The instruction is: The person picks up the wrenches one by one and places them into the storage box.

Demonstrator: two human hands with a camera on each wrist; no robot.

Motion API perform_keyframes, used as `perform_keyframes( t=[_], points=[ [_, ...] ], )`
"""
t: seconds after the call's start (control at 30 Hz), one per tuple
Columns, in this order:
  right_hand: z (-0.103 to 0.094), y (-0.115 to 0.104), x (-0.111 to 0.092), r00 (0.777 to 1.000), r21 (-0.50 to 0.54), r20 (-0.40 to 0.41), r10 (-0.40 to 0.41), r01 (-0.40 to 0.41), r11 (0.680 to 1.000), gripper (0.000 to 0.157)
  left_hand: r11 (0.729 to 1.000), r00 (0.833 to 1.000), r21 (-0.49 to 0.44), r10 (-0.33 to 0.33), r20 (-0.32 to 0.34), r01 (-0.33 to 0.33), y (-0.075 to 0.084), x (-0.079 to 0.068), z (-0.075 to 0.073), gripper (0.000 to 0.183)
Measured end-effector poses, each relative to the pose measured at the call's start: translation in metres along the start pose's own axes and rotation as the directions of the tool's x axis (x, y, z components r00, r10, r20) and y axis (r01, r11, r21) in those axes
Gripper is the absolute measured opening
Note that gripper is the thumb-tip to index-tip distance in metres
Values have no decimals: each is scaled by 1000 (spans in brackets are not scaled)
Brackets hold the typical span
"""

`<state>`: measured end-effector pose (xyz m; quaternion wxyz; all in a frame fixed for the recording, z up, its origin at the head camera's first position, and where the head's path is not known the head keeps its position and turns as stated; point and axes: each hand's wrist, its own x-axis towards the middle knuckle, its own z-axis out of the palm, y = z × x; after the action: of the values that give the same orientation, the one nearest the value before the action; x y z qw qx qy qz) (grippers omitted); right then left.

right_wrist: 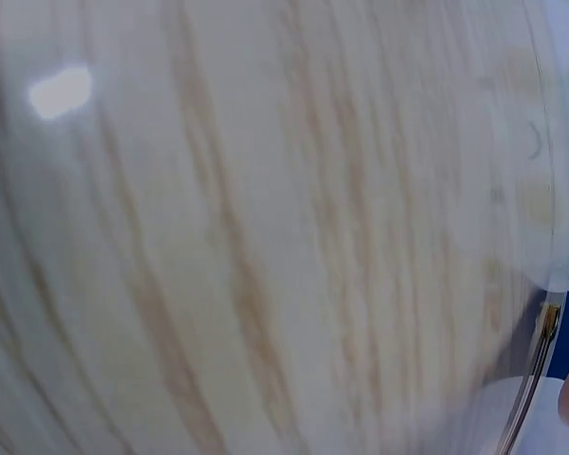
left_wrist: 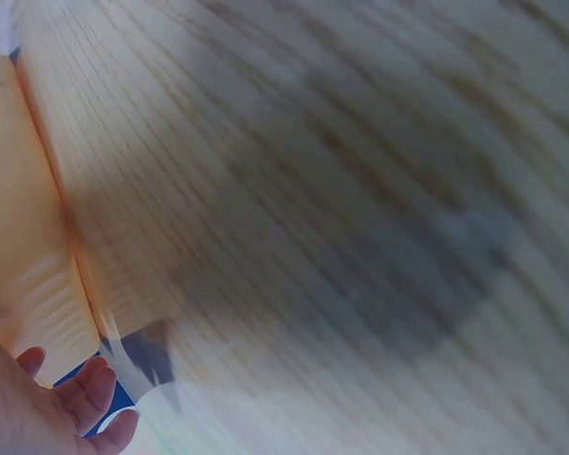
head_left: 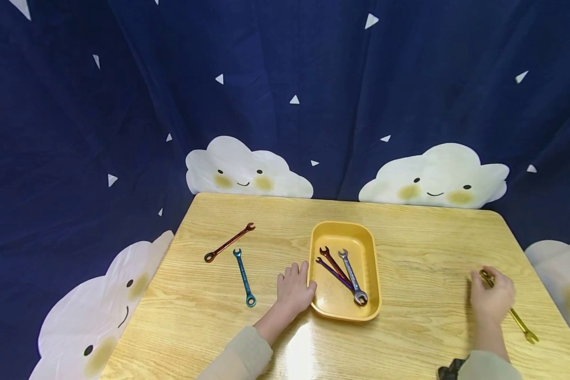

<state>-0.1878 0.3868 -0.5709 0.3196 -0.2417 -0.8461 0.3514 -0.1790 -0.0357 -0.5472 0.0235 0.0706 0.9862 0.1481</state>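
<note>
My left hand [head_left: 295, 289] lies against the left side of a yellow plastic tray [head_left: 344, 315], its fingers loosely bent in the left wrist view. Inside that tray are a silver wrench [head_left: 352, 277], a red wrench [head_left: 334, 262] and a purple wrench [head_left: 332, 273], partly overlapping. At the right, my right hand [head_left: 493, 295] is over a gold wrench [head_left: 519, 321], thumb and fingers on either side of it. The hand hides the wrench's middle. In the right wrist view a gap shows between a fingertip and the gold wrench [right_wrist: 529, 384].
A dark red wrench [head_left: 230, 243] and a teal wrench [head_left: 244, 277] lie on the wooden table [head_left: 423, 253], left of the tray. Behind the table hangs a dark blue curtain [head_left: 266, 53] with clouds and white triangles.
</note>
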Motion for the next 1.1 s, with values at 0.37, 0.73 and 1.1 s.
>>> perform_keyframes(
  t=[0.37, 0.73, 1.1],
  points=[
    [-10, 11, 5, 972, -120, 137, 190, -174, 977, 44, 1000, 1000, -14, 3, 7, -3, 1, -1, -2, 45],
    [-17, 15, 9, 923, -224, 237, 303, -252, 942, 56, 1000, 1000, -5, 2, -18, -2, 0, 0, 0, 45],
    [-17, 23, 10, 902, -258, 266, 340, -273, 927, 58, 1000, 1000, -7, 5, -18, -5, 0, -1, -1, 41]
  ],
)
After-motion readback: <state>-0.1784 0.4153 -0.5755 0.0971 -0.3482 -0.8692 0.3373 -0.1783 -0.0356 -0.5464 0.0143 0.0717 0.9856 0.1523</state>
